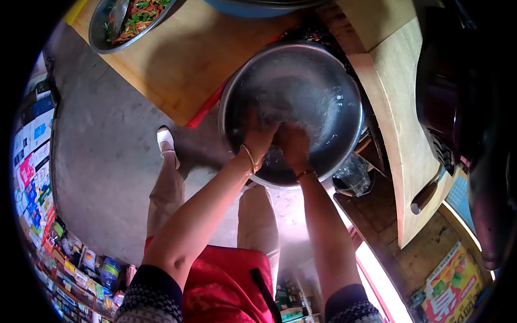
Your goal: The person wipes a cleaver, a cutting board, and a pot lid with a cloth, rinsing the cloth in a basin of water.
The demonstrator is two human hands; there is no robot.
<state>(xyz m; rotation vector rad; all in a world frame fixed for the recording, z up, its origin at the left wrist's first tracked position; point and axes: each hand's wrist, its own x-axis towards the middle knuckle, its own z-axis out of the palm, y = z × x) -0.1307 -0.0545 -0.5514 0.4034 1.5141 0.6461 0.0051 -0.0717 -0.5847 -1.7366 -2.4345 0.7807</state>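
A large round metal basin (245, 70) holds water (318, 99) whose surface is rippled and splashing. My left hand (258, 132), with a bangle at its wrist, reaches into the basin on the near left. Close beside it, almost touching, my right hand (294, 141) is also down in the basin. Fingers of both hands are dark and blurred in the water, so their shape is hidden. Whether either hand holds anything cannot be made out.
A metal bowl (99, 40) of shredded vegetables with a utensil stands on the wooden table (177, 64). At right, a knife (425, 196) lies on a wooden board (405, 145). A clear plastic bag (354, 175) hangs below the basin. Stocked shelves line the left.
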